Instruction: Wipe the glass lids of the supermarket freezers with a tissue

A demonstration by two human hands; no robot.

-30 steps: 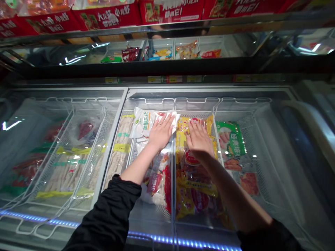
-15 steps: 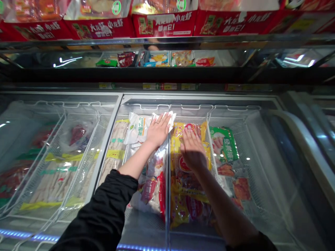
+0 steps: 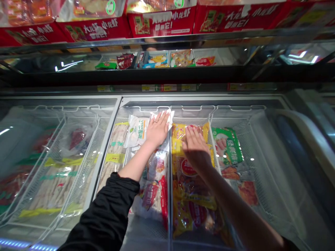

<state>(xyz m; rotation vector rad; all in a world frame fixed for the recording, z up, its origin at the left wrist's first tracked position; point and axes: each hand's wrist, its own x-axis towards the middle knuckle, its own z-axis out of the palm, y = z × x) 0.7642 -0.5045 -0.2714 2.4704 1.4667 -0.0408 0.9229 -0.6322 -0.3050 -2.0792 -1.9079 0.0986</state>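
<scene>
Across the open middle bay of a chest freezer [image 3: 199, 99], two wire baskets side by side, parted by a wire divider [image 3: 170, 181].

Item 1. Left hand [image 3: 157, 130]: flat, palm down, fingers straight and nearly closed together, a ring on one. It presses on the white packet [image 3: 136, 130], which lies at the far end of the left basket, slightly askew, one corner showing beyond the fingertips. Black sleeve [image 3: 107, 216] pushed up the forearm.

Item 2. Right hand [image 3: 195, 150]: flat, palm down, fingers stretched forward and a little apart, resting on the yellow packet [image 3: 178, 136] at the far end of the right basket. Nothing is pinched or lifted by either hand.

Item 3. Red-and-white packets [image 3: 154, 188]: overlapping, near side of the white packet. Bare mesh at the very near end.

Item 4. Row of yellow packets [image 3: 191, 205]: overlapping from far to near, filling the right basket.

Item 5. Green packet [image 3: 227, 144]: next basket to the right, untouched, orange packets nearer.

Item 6. Pale stick packets [image 3: 115, 157]: basket to the left, partly under the glass lid [image 3: 52, 146].

Item 7. Red cartons [image 3: 162, 21]: shelf above.

Condition: by the look of it, both baskets are already loaded; the far packets are being pressed level. The white packet seems not yet squared, and the left basket keeps a gap at its near end.
</scene>
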